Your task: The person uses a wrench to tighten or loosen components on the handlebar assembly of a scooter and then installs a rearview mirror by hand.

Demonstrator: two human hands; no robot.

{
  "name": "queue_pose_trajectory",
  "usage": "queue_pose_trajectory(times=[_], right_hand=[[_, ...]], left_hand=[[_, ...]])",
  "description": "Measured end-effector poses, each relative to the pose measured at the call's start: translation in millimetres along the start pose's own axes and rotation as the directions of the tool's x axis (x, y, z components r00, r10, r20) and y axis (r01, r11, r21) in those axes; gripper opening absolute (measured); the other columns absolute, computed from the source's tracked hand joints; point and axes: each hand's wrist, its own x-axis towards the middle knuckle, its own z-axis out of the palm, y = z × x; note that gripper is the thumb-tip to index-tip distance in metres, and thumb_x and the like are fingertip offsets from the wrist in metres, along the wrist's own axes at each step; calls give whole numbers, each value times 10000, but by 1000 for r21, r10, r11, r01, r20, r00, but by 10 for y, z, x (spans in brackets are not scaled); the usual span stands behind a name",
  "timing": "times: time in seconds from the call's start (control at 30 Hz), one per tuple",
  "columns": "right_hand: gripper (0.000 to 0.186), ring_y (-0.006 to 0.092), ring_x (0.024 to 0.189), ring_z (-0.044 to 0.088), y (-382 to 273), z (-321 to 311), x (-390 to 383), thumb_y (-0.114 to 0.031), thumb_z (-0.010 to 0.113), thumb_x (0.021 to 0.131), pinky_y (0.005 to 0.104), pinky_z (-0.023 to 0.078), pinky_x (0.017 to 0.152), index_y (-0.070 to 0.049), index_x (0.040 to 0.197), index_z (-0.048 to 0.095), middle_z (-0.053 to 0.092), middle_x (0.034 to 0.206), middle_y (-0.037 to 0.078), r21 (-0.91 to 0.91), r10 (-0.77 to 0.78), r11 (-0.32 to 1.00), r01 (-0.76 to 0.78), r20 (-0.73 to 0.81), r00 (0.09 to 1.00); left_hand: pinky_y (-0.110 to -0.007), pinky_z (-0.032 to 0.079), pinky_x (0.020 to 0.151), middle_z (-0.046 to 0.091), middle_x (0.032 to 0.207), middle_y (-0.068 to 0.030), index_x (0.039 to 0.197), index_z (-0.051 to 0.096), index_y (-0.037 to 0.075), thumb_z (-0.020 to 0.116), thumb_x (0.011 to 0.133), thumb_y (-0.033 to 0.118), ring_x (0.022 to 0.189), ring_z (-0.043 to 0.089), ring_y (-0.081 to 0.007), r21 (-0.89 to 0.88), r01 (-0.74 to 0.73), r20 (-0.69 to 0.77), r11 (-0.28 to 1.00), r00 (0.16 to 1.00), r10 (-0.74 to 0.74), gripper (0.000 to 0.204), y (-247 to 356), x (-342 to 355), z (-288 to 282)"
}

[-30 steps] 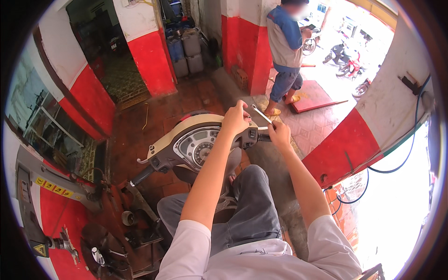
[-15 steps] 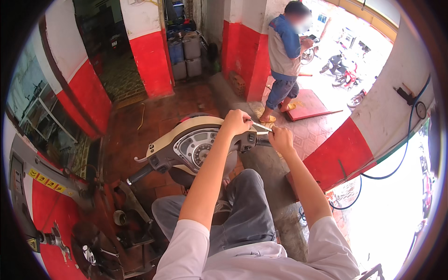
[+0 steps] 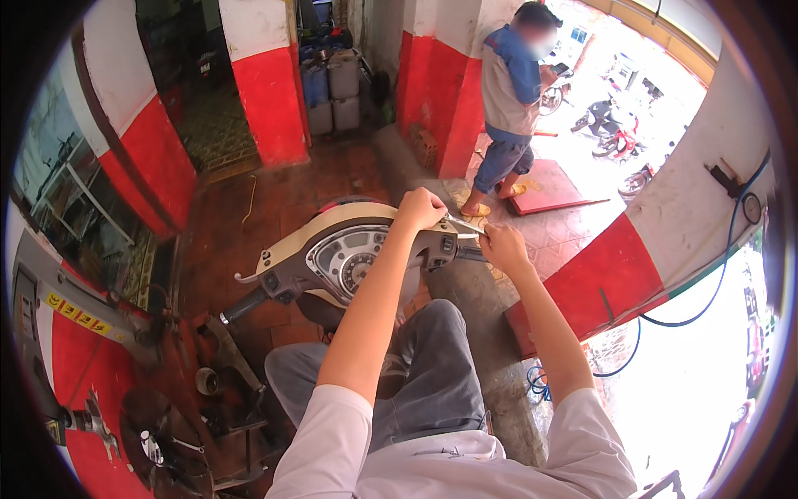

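I sit behind a cream scooter handlebar unit (image 3: 291,254) with a round speedometer (image 3: 349,258). My left hand (image 3: 421,208) is closed around one end of a thin metal tool (image 3: 465,224) above the right side of the handlebar. My right hand (image 3: 501,247) pinches the other end of that tool, just past the right switch block (image 3: 440,247). The right grip is hidden behind my hands. The left grip (image 3: 241,306) and brake lever (image 3: 248,278) stick out free at the left.
A person in a blue and grey shirt (image 3: 509,83) stands ahead by a red and white pillar (image 3: 436,91). Plastic jerrycans (image 3: 332,91) stand at the back. A red lift frame (image 3: 75,316) and metal parts (image 3: 208,382) lie at my left. A blue hose (image 3: 690,299) runs along the right wall.
Both hands have stayed on the tool at the right end of the handlebar. The view has tilted slightly, and the standing person has shifted a little.
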Motion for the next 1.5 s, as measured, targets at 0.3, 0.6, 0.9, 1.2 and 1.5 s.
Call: queue_pose_trajectory(times=[0.3,0.6,0.9,1.2,1.5], right_hand=[[280,409,683,679,-226,-178,-133,-300,566,983,525,532,628,-46,874,610,678,726,199,-30,8,1000,-7,34,999],[366,384,751,689,-655,-381,-371,-218,553,975,500,542,641,-90,1316,525,668,817,175,57,-44,998,41,41,998],[311,432,860,690,-827,-640,-362,-67,521,944,519,554,744,-101,1239,613,636,1095,186,119,-18,993,1,143,989],[317,356,860,695,-826,-798,-335,43,609,775,461,575,768,-94,1051,683,629,1200,96,320,-345,897,305,77,935],[157,301,1002,598,-1074,-867,-2,-51,721,813,428,505,874,-73,967,701,679,936,64,494,-468,786,373,80,880]], left_hand=[[-371,569,878,772,929,-152,972,824,137,777,834,260,892,752,-283,12,48,7,999,999,-48,191,34,-10,-11],[-384,567,883,769,928,-148,975,823,145,768,837,290,897,746,-299,17,39,16,999,999,-40,207,12,0,4],[-384,569,869,768,919,-147,970,824,157,765,841,293,886,745,-296,47,69,4,997,998,-69,196,-41,55,32],[-379,570,858,767,927,-145,984,821,156,766,847,299,889,745,-287,35,18,8,999,1000,-18,205,-44,31,23],[-356,569,849,775,940,-123,984,816,144,773,845,291,885,745,-272,-4,10,-7,1000,1000,-10,207,-103,95,98]])
